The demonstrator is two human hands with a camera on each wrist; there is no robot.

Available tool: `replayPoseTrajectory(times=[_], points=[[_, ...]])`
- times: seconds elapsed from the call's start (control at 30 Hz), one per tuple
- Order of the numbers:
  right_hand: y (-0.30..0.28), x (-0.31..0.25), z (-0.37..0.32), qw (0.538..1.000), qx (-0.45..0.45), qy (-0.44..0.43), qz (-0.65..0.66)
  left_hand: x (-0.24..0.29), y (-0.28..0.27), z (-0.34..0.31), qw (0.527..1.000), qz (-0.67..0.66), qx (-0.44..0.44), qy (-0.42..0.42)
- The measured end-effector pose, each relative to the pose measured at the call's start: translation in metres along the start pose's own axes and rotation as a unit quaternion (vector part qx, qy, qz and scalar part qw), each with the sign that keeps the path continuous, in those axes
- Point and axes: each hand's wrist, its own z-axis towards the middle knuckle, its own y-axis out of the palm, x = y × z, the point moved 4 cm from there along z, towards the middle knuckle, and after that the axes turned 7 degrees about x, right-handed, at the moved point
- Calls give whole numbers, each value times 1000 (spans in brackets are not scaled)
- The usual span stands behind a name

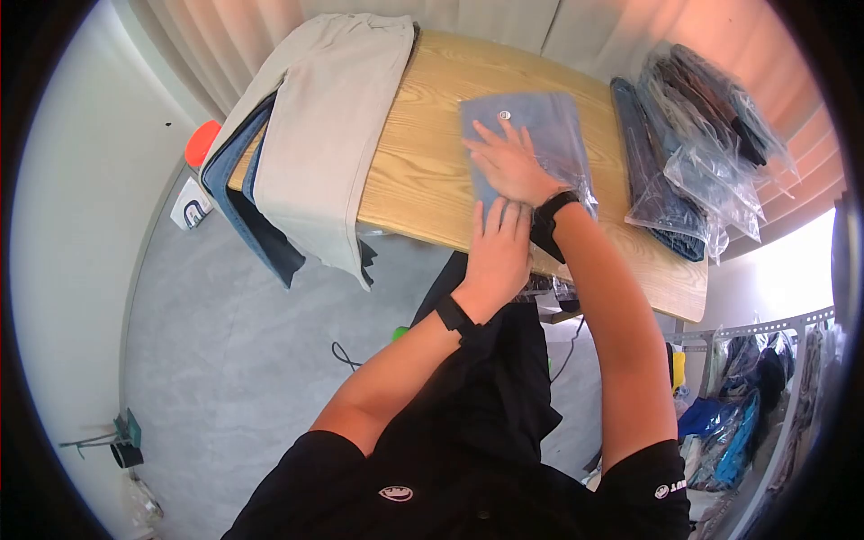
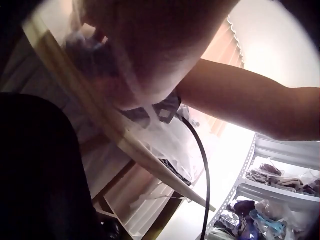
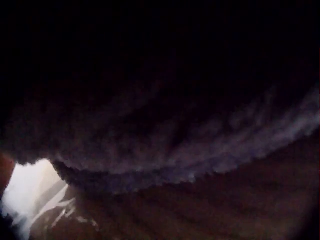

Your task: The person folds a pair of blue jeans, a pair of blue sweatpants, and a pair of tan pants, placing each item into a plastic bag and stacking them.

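A folded blue-grey garment in a clear plastic bag [image 1: 560, 135] lies on the wooden table, a round white sticker near its far edge. The right hand [image 1: 515, 169] rests on it with fingers spread, pointing to the upper left. Just below, the left hand [image 1: 499, 252] has its fingers extended onto the bag's near end at the table edge. In the left wrist view the left hand [image 2: 145, 50] is seen close up and dark beside the table edge [image 2: 110, 122]. The right wrist view is mostly dark; its fingers cannot be made out.
Light beige trousers [image 1: 335, 117] and blue jeans [image 1: 236, 202] hang over the table's left side. Bagged garments [image 1: 666, 171] are piled at the right. A metal rack [image 1: 765, 337] with bagged clothes stands at the lower right. A black cable [image 1: 345, 355] lies on the floor.
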Motion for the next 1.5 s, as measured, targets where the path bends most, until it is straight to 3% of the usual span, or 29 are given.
replayPoseTrajectory(times=[0.1,0.2,0.3,0.4,0.5,0.6,0.7,0.83,1.0,1.1,1.2,1.3,1.5], points=[[2,16,6,993,-19,45,103,-2,-2,1,1000,-3,-6,4],[7,45,6,981,148,117,38,-1,2,2,1000,-5,-2,-3],[-2,51,2,957,183,199,-106,2,-1,1,1000,9,7,-9],[-11,56,-2,938,176,251,-163,2,-2,2,1000,9,17,-6],[-15,65,-9,916,185,331,-132,3,-4,1,1000,-13,15,-5],[-17,77,-10,908,133,394,-46,2,-6,2,1000,-15,19,-2],[-25,103,-5,895,15,443,53,2,-7,1,1000,-8,4,-7],[-26,94,-11,897,19,441,24,10,2,3,998,57,-28,-21],[-12,81,-19,934,96,334,-87,16,10,0,997,78,-15,1],[-23,63,-21,946,81,298,-101,24,3,-6,997,77,-21,-2],[-14,70,-16,961,120,240,-70,23,8,7,998,47,-20,-21],[-21,71,-8,958,53,267,-91,17,14,20,999,33,-1,-26],[-19,89,5,931,6,362,-48,9,27,14,997,57,40,-21]])
